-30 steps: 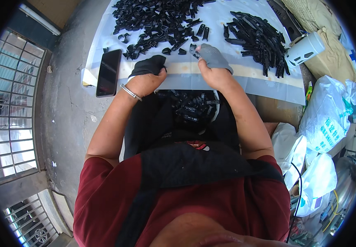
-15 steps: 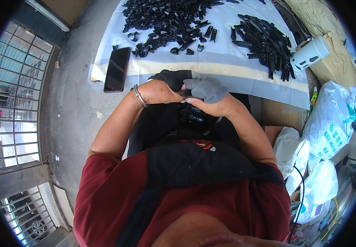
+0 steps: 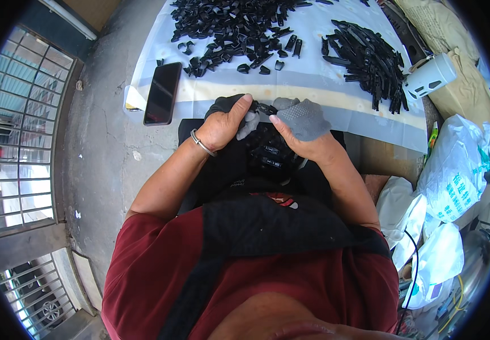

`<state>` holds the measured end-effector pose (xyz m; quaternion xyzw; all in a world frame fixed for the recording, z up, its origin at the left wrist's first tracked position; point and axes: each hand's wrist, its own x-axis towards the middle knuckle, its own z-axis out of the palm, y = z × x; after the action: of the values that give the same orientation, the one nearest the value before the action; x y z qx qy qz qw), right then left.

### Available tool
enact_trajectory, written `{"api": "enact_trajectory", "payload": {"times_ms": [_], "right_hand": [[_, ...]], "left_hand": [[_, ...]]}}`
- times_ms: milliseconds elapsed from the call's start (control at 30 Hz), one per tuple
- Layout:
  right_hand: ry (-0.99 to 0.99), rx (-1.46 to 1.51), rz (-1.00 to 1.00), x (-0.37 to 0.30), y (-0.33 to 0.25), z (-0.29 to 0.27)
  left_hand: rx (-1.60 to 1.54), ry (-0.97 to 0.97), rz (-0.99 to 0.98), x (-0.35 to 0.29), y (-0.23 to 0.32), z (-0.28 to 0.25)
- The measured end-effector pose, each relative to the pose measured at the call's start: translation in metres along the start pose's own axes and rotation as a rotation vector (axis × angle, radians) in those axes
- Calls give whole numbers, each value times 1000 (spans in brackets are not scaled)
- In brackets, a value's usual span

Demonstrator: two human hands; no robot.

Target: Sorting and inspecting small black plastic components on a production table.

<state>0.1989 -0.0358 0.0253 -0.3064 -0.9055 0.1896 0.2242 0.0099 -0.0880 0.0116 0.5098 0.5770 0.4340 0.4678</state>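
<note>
At the centre of the frame, the left hand (image 3: 225, 122) and right hand (image 3: 301, 122) meet, both pinching one small black plastic part (image 3: 266, 107) between their fingertips, seemingly to press pieces together; the joint is too small to tell. Finished pieces (image 3: 270, 156) pile in the lap below. Above, a white sheet (image 3: 324, 85) carries loose black parts (image 3: 228, 25), a phone (image 3: 162, 92), on concrete floor (image 3: 103, 141).

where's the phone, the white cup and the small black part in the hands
phone (image 3: 162, 93), head view, middle of its dark screen
white cup (image 3: 429, 75), head view, its side wall
small black part (image 3: 266, 107), head view, piece between the fingertips
</note>
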Motion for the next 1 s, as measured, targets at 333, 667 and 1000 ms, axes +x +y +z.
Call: {"api": "enact_trajectory", "payload": {"times_ms": [333,667,1000], "right_hand": [[106,-293,-151,0,-6,18],[273,-401,-14,11,37,-22],[180,-597,-176,73,72,-5]], "left_hand": [[297,13,174,0,5,11],[822,170,344,23,4,-5],[1251,215,507,89,-20,-29]]}}
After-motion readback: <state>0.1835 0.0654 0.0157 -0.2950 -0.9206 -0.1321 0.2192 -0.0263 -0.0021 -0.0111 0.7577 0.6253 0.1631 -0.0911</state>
